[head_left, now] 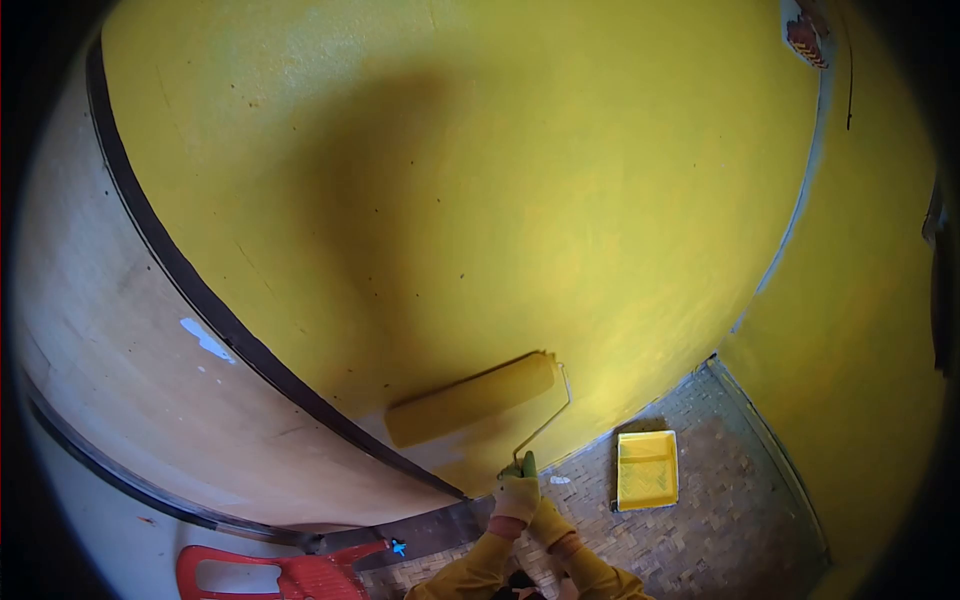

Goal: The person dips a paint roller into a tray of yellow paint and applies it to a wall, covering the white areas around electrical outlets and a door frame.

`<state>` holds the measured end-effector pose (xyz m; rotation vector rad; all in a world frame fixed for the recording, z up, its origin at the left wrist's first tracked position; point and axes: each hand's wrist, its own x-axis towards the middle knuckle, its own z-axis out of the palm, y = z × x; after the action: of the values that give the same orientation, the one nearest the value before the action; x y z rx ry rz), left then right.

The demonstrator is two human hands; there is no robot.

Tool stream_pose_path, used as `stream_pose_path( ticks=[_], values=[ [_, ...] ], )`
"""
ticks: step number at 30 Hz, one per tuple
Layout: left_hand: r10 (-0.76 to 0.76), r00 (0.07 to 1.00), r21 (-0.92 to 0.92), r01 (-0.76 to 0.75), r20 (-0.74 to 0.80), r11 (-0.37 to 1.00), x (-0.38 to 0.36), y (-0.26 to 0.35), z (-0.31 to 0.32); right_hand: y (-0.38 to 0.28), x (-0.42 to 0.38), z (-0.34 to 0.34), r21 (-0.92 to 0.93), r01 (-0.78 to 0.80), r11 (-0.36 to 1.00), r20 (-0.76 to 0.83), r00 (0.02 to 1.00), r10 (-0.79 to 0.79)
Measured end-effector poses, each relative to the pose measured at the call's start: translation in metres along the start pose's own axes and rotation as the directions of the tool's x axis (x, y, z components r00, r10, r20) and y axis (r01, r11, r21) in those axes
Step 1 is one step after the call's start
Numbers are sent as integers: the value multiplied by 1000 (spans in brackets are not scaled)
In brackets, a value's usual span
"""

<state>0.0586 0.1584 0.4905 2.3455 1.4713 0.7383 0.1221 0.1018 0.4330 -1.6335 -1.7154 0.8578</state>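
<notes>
A paint roller with a yellow-coated sleeve lies against the lower part of the yellow wall, close to the dark trim. Its bent wire frame runs down to the handle, which is hidden inside my gloves. My left hand, in a pale glove with green fingertips, is closed round the handle just below the wire. Lower and slightly to the right, my right hand, in a yellowish glove, is closed at the handle too; its fingers are partly hidden. On the floor to the right sits a yellow paint tray.
Dark vertical trim divides the yellow wall from a bare, pale panel on the left. A red plastic chair stands at the lower left. The woven-pattern floor meets a second yellow wall at right.
</notes>
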Motion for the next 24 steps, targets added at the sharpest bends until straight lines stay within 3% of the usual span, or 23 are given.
stream_pose_path(
  ticks=[4, 6, 7, 9, 10, 14, 16, 17, 19, 21, 24],
  values=[
    [122, 984, 121, -106, -133, 987, -12, 13, 0, -11, -17, -17, -108, -6, 994, 9, 1000, 7],
    [84, 993, -115, -93, -79, 989, 2, 31, -18, -14, -15, -37, -113, 21, 993, 25, 1000, -19],
    [82, 993, -116, -92, -82, 989, 13, 37, -21, -12, -11, -44, -115, 23, 993, 26, 999, -20],
    [154, 983, 53, -149, -96, 987, 33, 51, -21, 3, 2, -57, -167, 98, 981, -10, 995, -101],
    [201, 963, 97, -186, -178, 978, 37, 53, -16, 21, 7, -55, -72, 30, 997, -17, 999, -31],
    [130, 974, 15, -129, -185, 992, 18, 37, 37, 65, 5, -28, -18, 167, 986, -108, 980, -168],
    [-61, 997, -139, 55, -44, 989, 3, 28, 64, 78, -1, -11, 149, 136, 980, -220, 970, -101],
    [-70, 996, -138, 62, -51, 988, 11, 38, 53, 70, 2, -24, 148, 141, 979, -212, 971, -108],
    [57, 992, 42, -53, -115, 998, 18, 58, 21, 44, -7, -54, 55, 2, 999, -37, 999, 0],
    [37, 997, 19, -36, -65, 999, 40, 68, -3, 30, 4, -73, 8, -64, 998, 70, 996, 64],
    [38, 993, 27, -35, -109, 999, 49, 64, -5, 30, 20, -75, -175, 259, 950, 56, 966, -253]
  ],
)
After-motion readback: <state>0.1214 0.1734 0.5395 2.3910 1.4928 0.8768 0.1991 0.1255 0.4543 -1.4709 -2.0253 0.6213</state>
